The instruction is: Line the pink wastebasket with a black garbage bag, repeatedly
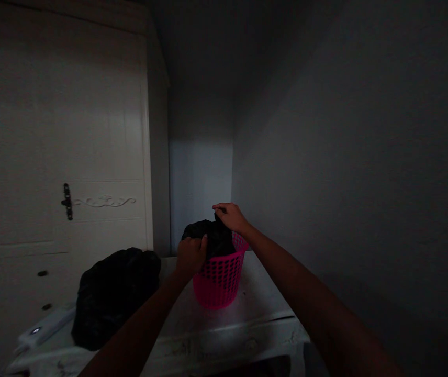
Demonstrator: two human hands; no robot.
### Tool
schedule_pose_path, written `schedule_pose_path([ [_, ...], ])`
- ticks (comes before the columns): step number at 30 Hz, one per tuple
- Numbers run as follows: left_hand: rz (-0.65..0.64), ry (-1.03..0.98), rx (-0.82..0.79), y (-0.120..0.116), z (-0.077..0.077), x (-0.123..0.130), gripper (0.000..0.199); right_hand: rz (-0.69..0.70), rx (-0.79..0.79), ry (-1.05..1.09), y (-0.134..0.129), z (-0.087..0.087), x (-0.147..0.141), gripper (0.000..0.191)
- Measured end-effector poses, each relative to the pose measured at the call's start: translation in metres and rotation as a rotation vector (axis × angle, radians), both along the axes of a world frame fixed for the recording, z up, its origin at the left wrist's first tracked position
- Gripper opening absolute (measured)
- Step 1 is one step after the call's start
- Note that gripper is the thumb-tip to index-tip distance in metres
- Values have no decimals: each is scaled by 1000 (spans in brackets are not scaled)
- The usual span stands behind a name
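A pink perforated plastic basket (216,285) stands upright on a white table. Inside it sits a black plastic bag (220,241), part of it bunched above the rim. At the basket's left rim, my left hand (191,254) is closed on the bag's edge, thumb up. My right hand (230,215) pinches a raised piece of the same bag above the far right of the basket. Left of the basket lies a second black plastic bag (116,293), bulky and crumpled, partly behind my left forearm. The basket's inside is mostly hidden by the bag.
The white table (261,293) has a carved front edge. A white power strip (45,327) with a small light lies at its left end. A white wardrobe (106,136) with a dark handle rises at the left, and a grey wall (349,146) runs along the right.
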State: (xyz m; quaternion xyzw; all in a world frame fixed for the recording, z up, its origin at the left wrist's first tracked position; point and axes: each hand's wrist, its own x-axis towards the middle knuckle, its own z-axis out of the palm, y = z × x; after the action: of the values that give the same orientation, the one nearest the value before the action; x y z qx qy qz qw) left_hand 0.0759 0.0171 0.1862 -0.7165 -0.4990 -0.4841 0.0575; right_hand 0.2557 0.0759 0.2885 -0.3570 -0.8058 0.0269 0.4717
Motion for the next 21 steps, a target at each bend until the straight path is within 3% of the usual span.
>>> schedule_pose_path([
  [4,-104,-25,94,-11,-2,-2,30,-4,-5,-60,-8,6,3,19],
  [6,-183,-144,165,-12,-5,-14,31,-40,28,-93,-8,5,19,29],
  [8,-181,-270,240,-8,-10,-31,33,-73,55,-120,-6,1,39,37],
  [10,-169,-303,283,-2,-16,-51,43,-113,47,-126,-4,-5,58,40],
  [12,-214,-230,269,5,-25,-70,67,-165,3,-126,-3,-12,75,44],
  [14,-240,-225,198,14,-34,-86,84,-226,-62,-141,-2,-21,88,48],
  [16,-199,-411,55,25,-40,-96,81,-291,-128,-166,0,-30,96,47],
  [19,-143,-820,-349,41,-39,-97,67,-372,-240,-181,5,-41,99,47],
  [21,-196,-967,-614,51,-32,-92,56,-368,-297,-224,9,-48,96,46],
])
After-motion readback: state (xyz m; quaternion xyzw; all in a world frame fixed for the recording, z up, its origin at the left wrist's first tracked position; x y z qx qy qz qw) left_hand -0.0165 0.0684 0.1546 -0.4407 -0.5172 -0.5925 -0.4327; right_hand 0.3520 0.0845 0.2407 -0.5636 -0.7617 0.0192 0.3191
